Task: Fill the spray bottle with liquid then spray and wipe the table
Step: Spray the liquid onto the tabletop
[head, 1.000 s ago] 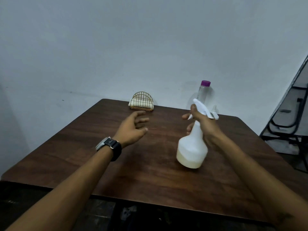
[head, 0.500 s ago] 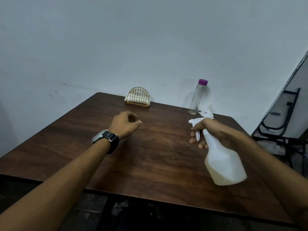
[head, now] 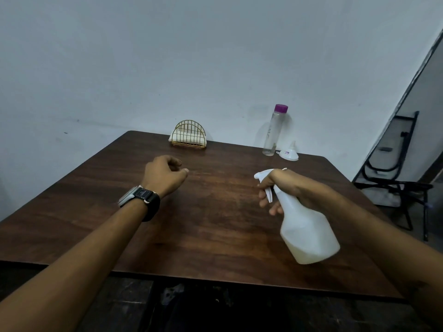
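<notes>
The right hand [head: 286, 185] hides the neck of the spray bottle [head: 309, 236]; the funnel [head: 289, 155] label is unreadable.

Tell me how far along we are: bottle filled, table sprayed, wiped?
Filling looks done: the spray bottle holds pale liquid, and the funnel lies by the capped bottle at the far edge. In hand: the right hand grips it above the table, fingers at the trigger. Left: wiping; the napkins sit in their holder, left hand holds nothing.
</notes>
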Motion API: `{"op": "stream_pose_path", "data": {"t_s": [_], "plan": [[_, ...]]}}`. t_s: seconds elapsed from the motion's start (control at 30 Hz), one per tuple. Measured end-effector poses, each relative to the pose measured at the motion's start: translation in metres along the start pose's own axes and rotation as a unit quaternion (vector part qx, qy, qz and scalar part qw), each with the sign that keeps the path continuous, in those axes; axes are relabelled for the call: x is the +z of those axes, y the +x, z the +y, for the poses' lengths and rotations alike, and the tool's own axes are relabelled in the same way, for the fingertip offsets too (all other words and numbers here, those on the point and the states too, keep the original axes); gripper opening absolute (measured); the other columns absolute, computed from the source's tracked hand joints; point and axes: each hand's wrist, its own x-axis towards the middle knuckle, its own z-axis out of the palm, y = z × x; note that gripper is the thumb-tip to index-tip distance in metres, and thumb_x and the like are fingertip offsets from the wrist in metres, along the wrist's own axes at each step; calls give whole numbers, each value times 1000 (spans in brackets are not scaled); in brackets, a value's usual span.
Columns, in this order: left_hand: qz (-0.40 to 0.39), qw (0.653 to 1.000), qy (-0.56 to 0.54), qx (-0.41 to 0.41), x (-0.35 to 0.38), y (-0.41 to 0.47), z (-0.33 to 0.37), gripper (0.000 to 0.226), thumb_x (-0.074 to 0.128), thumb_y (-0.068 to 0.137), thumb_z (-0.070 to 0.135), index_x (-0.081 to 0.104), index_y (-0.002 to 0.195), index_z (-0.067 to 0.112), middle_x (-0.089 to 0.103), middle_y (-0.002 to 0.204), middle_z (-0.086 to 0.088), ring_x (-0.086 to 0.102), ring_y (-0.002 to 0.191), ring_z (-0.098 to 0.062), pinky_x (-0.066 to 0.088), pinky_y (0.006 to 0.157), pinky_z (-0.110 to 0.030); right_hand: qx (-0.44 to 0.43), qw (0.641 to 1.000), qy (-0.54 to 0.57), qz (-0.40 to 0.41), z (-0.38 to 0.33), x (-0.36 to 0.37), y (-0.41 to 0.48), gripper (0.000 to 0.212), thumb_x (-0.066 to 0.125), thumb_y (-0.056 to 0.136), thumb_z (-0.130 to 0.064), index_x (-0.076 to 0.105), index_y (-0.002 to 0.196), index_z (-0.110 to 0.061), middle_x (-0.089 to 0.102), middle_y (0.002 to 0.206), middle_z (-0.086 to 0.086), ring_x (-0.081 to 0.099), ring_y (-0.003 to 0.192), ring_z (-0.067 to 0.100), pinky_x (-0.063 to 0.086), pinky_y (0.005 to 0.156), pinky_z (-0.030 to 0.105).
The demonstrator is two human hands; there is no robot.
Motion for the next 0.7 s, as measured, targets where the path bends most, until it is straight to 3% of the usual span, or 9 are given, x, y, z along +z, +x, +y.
{"op": "stream_pose_path", "data": {"t_s": [0.07, 0.3, 0.4, 0.47, 0.57, 0.7], "plan": [[-1, 1000, -1, 1, 0, -1, -1, 31, 80, 87, 31, 75, 112, 13, 76, 106, -4, 70, 108, -19, 44, 90, -23, -21, 1000, 11, 2, -3, 0, -1, 30, 59, 95, -29, 69, 90, -1, 78, 98, 23, 70, 63, 31, 48, 52, 26], [-4, 1000, -6, 6, 1, -4, 0, 33, 81, 86, 32, 74, 112, 13, 73, 99, 1, 69, 107, -19, 45, 90, -23, -20, 1000, -5, 8, -10, 4, -3, 28, 56, 98, -29, 64, 91, -3, 77, 103, 25, 66, 57, 25, 44, 51, 26], [-5, 1000, -4, 5, -1, -4, 1, 33, 80, 87, 32, 74, 114, 13, 74, 103, -2, 69, 108, -20, 45, 90, -23, -18, 999, -23, 18, -10, 5, -1, 28, 56, 98, -28, 61, 83, -6, 77, 84, 20, 65, 54, 24, 44, 50, 24], [-5, 1000, -4, 4, -2, -5, 1, 35, 79, 88, 31, 73, 116, 12, 75, 109, -5, 69, 110, -21, 45, 90, -24, -16, 999, -23, 31, -8, 6, 1, 27, 56, 99, -26, 57, 79, -7, 64, 64, 11, 61, 48, 23, 45, 50, 23], [-5, 1000, -6, 1, -3, -6, 1, 37, 79, 89, 30, 71, 119, 11, 75, 112, -6, 68, 112, -21, 45, 91, -25, -9, 999, -14, 27, -6, 6, 3, 17, 57, 100, -23, 58, 91, -8, 48, 59, 6, 53, 46, 20, 48, 51, 26], [-3, 1000, -10, -2, -2, -6, 1, 38, 79, 88, 31, 71, 119, 12, 76, 111, -4, 68, 113, -21, 47, 97, -28, -6, 999, -50, 1, -7, 6, 1, 27, 55, 102, -26, 59, 82, -7, 69, 73, 11, 63, 52, 21, 44, 53, 24]]}}
